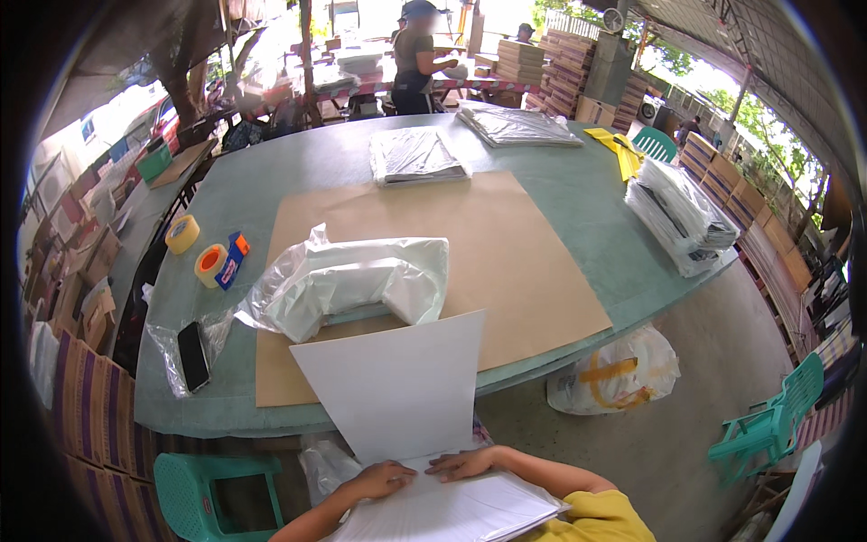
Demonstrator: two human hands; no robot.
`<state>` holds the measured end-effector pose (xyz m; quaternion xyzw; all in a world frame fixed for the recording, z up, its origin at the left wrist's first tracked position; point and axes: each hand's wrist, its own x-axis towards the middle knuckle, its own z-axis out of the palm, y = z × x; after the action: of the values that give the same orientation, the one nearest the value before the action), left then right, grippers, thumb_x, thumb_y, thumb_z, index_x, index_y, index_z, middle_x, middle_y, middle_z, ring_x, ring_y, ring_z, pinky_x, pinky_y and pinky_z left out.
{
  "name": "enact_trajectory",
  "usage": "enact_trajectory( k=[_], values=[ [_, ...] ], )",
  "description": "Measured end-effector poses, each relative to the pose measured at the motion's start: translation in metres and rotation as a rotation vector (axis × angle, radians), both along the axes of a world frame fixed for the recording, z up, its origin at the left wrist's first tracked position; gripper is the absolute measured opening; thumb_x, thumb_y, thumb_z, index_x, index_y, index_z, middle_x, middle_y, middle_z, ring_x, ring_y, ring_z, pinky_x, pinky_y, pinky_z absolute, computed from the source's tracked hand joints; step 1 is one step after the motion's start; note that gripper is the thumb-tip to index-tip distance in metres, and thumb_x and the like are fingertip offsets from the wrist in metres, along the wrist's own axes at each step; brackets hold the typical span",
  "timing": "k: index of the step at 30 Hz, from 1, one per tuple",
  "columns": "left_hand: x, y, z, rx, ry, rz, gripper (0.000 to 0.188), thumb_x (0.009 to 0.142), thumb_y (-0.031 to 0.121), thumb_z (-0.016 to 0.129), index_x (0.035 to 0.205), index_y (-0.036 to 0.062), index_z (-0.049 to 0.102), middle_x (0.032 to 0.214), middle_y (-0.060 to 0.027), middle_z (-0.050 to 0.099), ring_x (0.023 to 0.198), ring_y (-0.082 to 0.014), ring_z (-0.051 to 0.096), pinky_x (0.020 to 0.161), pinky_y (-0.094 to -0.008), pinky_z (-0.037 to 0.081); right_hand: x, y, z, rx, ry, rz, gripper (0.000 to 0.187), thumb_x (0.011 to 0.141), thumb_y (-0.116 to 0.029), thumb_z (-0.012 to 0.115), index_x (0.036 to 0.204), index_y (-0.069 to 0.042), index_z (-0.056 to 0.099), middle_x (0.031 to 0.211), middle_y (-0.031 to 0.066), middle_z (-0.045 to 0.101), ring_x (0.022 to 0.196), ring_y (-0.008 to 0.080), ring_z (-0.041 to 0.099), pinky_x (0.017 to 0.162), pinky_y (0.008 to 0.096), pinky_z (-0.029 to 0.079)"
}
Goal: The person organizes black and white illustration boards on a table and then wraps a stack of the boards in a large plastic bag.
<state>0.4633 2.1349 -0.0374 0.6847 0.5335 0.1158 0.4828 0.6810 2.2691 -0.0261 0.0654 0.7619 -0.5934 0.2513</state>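
My left hand (pixel 383 480) and my right hand (pixel 462 463) lie side by side on a stack of white sheets (pixel 456 511) at the lower edge, close to my body. Both have their fingers stretched out and hold nothing. Beyond my fingertips a white board (pixel 402 384) rises and tilts toward the table edge; whether it is joined to the stack I cannot tell. Past it, crumpled clear plastic wrapping (pixel 361 271) covers a white bundle, resting on a large brown cardboard sheet (pixel 533 271).
The green table (pixel 244 194) bears tape rolls (pixel 182 234), a blue-orange tape dispenser (pixel 232 260), a black phone (pixel 193 357) and plastic-wrapped packs (pixel 417 155). Green stool (pixel 203 479), green chair (pixel 777 420) and taped plastic bag (pixel 619 370) stand around it. A person (pixel 417 63) stands beyond.
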Motion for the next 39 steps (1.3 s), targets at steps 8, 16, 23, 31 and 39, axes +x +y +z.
enact_trajectory(
  k=[8,16,23,31,39],
  values=[
    [0.021,0.078,0.152,0.464,-0.252,0.556,0.033,0.075,0.014,0.059,0.105,0.0022,0.052,0.102,-0.0151,0.052,0.09,-0.0259,0.053,0.077,-0.0301,0.041,-0.067,0.028,0.118,0.185,-0.024,0.085,0.062,0.08,-0.053,0.043,0.117,-0.003,0.044,0.11,0.0163,0.05,0.106,0.0241,0.044,0.09,0.0283,0.033],
    [0.003,0.058,0.206,0.878,-0.307,0.653,0.065,0.073,0.035,0.064,0.118,-0.003,0.036,0.116,-0.0173,0.041,0.102,-0.0261,0.045,0.087,-0.0329,0.035,-0.06,0.022,0.164,-0.342,0.616,-0.959,0.038,0.07,-0.018,0.068,0.101,-0.002,0.051,0.095,0.0044,0.056,0.088,0.0111,0.051,0.076,0.0259,0.041],
    [-0.006,0.071,0.195,0.47,-0.471,0.957,0.016,0.072,0.007,0.063,0.083,-0.0015,0.057,0.069,-0.0012,0.058,0.063,-0.007,0.05,0.058,-0.0203,0.041,-0.023,0.034,0.164,-0.412,0.418,-0.809,0.044,0.065,-0.018,0.073,0.1,0.0,0.053,0.091,0.0045,0.057,0.083,0.0112,0.053,0.073,0.0232,0.043],
    [-0.021,0.069,0.184,0.589,-0.208,0.701,0.022,0.066,0.006,0.067,0.085,-0.0017,0.057,0.074,-0.0086,0.058,0.065,-0.0127,0.054,0.06,-0.0227,0.042,-0.016,0.043,0.193,-0.437,0.524,-0.805,0.021,0.067,-0.008,0.071,0.077,0.004,0.057,0.071,0.0014,0.057,0.069,0.007,0.051,0.063,0.0204,0.04],
    [-0.011,0.07,0.191,1.06,0.349,0.748,0.034,0.067,0.005,0.065,0.099,0.0011,0.053,0.079,-0.0135,0.055,0.07,-0.0215,0.054,0.06,-0.0295,0.044,-0.014,0.038,0.178,-0.24,0.413,-0.794,0.011,0.07,0.0,0.065,0.076,0.001,0.056,0.072,0.0004,0.057,0.065,0.0073,0.05,0.059,0.0202,0.04]
  ],
)
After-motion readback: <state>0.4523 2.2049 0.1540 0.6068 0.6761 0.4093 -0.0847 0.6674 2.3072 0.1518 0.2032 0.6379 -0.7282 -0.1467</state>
